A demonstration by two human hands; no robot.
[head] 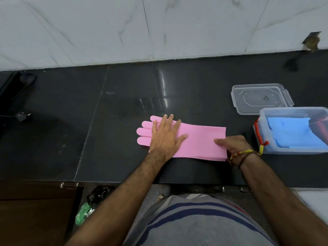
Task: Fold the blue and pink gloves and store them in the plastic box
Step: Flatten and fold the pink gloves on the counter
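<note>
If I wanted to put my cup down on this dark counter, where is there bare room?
Widest free patch: the counter between the pink glove and the white wall, running left toward the black cable. It is crowded on the right, where the lid and plastic box sit close beside the right hand.

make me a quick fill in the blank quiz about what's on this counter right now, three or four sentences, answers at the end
1. The left hand lies flat on the ____ gloves.
2. The right hand grips those gloves at the ____ end.
3. The folded blue gloves lie inside the plastic ____.
4. The clear lid lies on the counter, ____ the box.

Answers: pink; cuff; box; off
</note>
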